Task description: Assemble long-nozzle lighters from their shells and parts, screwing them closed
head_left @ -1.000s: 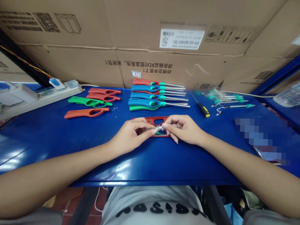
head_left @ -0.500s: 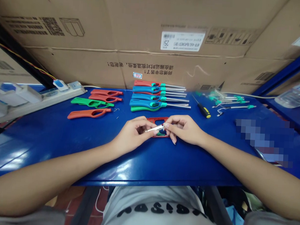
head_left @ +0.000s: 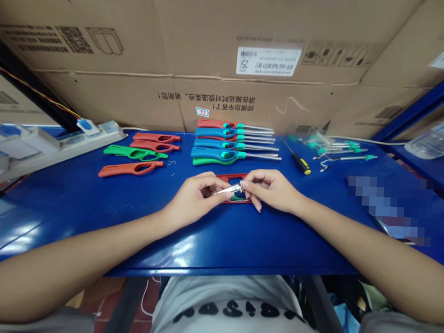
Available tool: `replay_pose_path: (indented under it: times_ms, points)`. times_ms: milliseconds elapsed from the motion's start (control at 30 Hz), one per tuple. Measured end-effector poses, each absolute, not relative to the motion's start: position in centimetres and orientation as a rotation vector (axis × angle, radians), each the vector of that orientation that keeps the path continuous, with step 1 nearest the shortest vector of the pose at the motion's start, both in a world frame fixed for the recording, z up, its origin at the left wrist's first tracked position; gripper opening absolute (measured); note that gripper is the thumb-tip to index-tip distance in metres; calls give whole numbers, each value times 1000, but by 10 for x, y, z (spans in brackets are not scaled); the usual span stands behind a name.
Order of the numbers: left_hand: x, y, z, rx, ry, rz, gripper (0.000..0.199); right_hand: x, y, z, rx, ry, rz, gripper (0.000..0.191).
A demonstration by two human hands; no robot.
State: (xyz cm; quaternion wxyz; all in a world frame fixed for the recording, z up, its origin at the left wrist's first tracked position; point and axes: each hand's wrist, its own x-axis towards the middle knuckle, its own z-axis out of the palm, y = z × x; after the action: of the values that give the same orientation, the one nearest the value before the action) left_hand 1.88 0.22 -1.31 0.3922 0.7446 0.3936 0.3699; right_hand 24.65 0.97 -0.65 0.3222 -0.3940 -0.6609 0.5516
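Between thumb and fingers, my left hand (head_left: 195, 198) pinches a small silvery part (head_left: 231, 189) with a narrow end pointing left. My right hand (head_left: 268, 189) is closed at the right end of that part, its thumb and forefinger on a tiny whitish bit; my fingertips cover the rest. Just beneath the hands, a red lighter shell (head_left: 232, 177) lies on the blue table (head_left: 226, 240). It has a green piece (head_left: 238, 197) in its opening and a thin wire along its near side. Both hands partly hide the shell.
Assembled lighters (head_left: 219, 155) lie stacked behind the hands. At left are several shell halves (head_left: 133, 169), tiny screws (head_left: 173, 174) and a power strip (head_left: 73, 148). To the right lie a screwdriver (head_left: 302, 164), metal tubes with green ends (head_left: 349, 157) and a blurred-out flat object (head_left: 392, 213). A cardboard box (head_left: 197, 52) stands behind.
My hands keep nearly the same pose over the red shell. The silvery part is tilted slightly differently between my fingers. The whole view has shifted a little.
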Motion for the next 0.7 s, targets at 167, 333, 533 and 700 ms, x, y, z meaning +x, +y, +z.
replay_pose_path:
  times_ms: [167, 333, 533, 700]
  points:
    - [20, 1, -11, 1883, 977, 892, 18, 247, 8, -9, -1040, -1731, 1410, 44]
    - [22, 2, -10, 1894, 945, 856, 20, 244, 7, -7, -1047, -1736, 1344, 46]
    - [9, 9, 7, 2018, 1033, 820, 25, 247, 10, -7, -1021, -1759, 1327, 48]
    - [-5, 14, 25, 2224, 1114, 677, 18, 254, 16, -8, -1040, -1739, 1319, 51]
